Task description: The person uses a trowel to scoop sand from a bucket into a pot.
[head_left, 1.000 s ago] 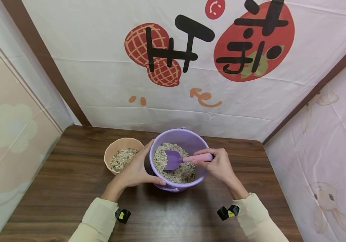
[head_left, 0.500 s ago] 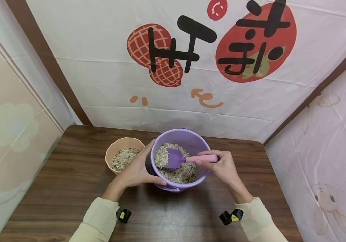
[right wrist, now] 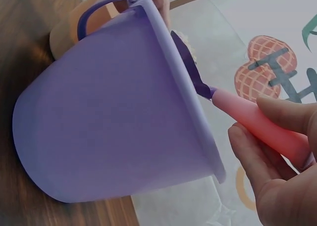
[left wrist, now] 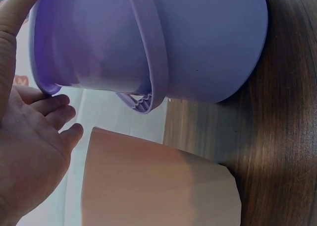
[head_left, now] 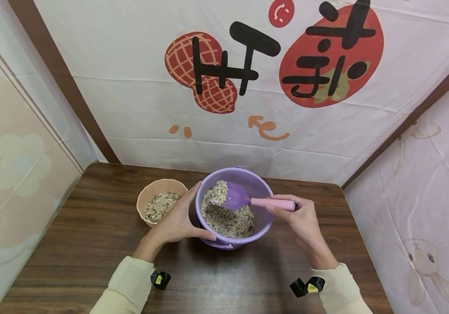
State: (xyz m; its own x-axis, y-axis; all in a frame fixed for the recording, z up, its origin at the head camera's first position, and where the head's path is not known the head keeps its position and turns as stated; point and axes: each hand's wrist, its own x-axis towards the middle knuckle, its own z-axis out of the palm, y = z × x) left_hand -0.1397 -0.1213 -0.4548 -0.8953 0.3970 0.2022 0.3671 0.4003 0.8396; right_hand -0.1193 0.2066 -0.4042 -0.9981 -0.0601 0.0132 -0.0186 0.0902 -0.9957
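A purple bucket (head_left: 261, 185) stands on the table with pale, speckled flakes (head_left: 228, 222) inside; they look like oats. My left hand (head_left: 177, 220) holds the bucket's rim from the left, thumb on the near side and fingers towards the back. In the left wrist view, fingertips (left wrist: 58, 101) meet the rim while others curl free of it. Between thumb and fingers, my right hand (head_left: 300, 220) grips the pink handle of a toy shovel (head_left: 273, 203). Its purple blade, with a heap of flakes at the tip, is over the bucket's mouth at about rim height.
Just left of the bucket, partly behind my left hand, sits a peach-coloured bowl (head_left: 145, 198) holding similar flakes. The bucket's handle (left wrist: 148, 47) hangs down its side. A printed cloth (head_left: 138, 109) rises behind the dark wooden table (head_left: 90, 226).
My right hand has lifted the shovel out of the flakes and drawn it to the right, a heap now on its blade. My left hand stays on the rim.
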